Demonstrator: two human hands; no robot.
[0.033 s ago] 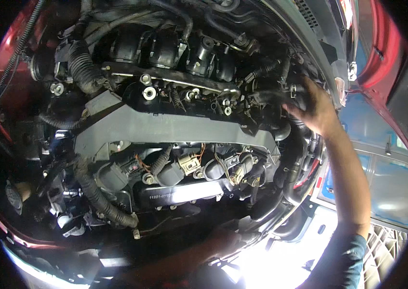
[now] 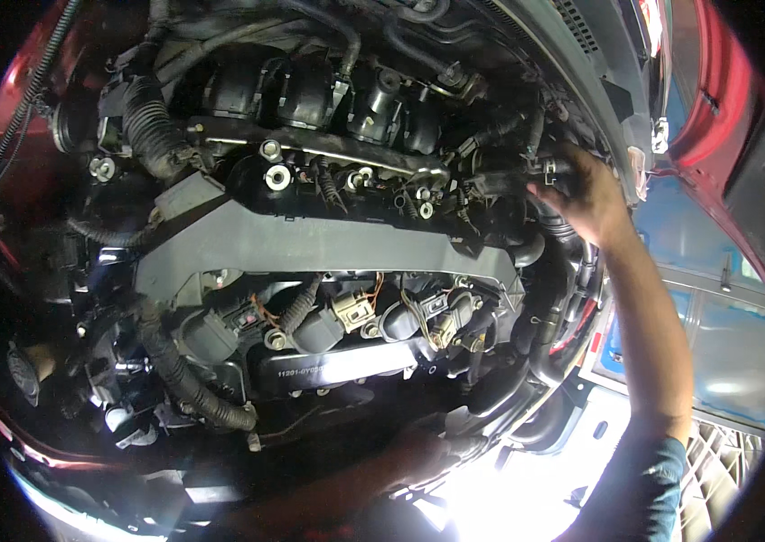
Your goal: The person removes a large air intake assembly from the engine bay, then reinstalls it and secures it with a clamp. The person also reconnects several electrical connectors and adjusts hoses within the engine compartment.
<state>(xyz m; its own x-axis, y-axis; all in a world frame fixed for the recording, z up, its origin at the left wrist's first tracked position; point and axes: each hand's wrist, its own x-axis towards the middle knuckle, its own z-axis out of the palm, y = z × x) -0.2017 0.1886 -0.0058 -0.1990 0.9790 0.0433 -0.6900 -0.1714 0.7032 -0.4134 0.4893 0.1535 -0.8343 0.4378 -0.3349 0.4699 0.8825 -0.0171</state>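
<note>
Nothing has moved; right hand (image 2: 586, 194) grips a black hose (image 2: 552, 168) beside the intake manifold (image 2: 328, 95); left hand (image 2: 418, 452) shadowed, grip unclear

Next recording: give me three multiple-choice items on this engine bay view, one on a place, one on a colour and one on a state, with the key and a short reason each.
1. Where is the right hand?
A. At the black hoses at the right end of the engine
B. On the corrugated hose at lower left
C. Off the car, on the floor

2. What colour is the car body around the engine bay?
A. White
B. Red
C. Green

3. How is the left hand placed?
A. Raised above the engine
B. Low at the near edge of the bay, in shadow
C. Gripping the grey cover

Key: 1 A, the fingers close on a black hose fitting there. 2 B, red panels frame the bay on both sides. 3 B, it shows dimly below the engine; what it grips cannot be told.
</note>
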